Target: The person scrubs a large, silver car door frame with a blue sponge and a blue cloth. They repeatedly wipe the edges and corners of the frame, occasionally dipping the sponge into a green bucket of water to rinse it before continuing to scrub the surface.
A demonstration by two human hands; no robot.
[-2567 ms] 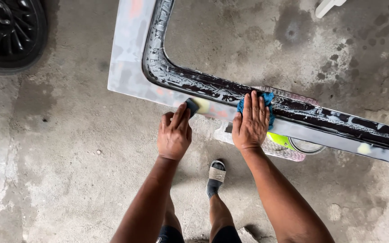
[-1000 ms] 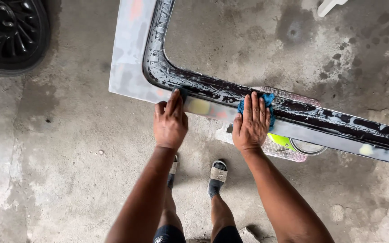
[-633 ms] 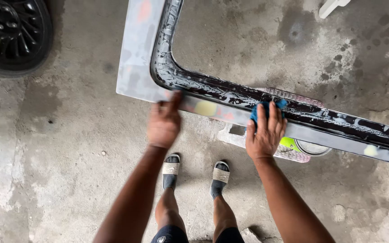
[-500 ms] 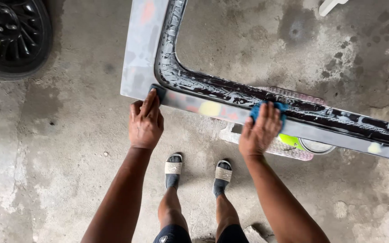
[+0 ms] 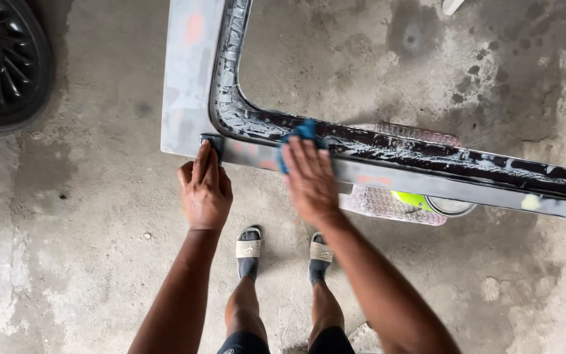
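Note:
A grey primed car body panel (image 5: pixel 188 85) with a wet black inner frame stands on edge over the concrete floor. My left hand (image 5: pixel 204 193) presses a small dark sanding block (image 5: pixel 214 143) against the panel's lower left corner. My right hand (image 5: pixel 309 180) lies flat on a blue cloth (image 5: pixel 301 133), pushing it against the panel's lower rail. My two feet in grey slides (image 5: pixel 250 248) stand just below the panel.
A black car wheel (image 5: pixel 1 62) sits at the far left. Behind the rail are a clear plastic basket (image 5: pixel 388 200) and a bowl with a yellow-green thing (image 5: pixel 427 202). The concrete floor (image 5: pixel 67 262) is stained and patchy.
Both hands have slid left along the lower rail. The right hand moved the blue cloth leftward; the left hand went to the panel's corner. My feet stepped left too.

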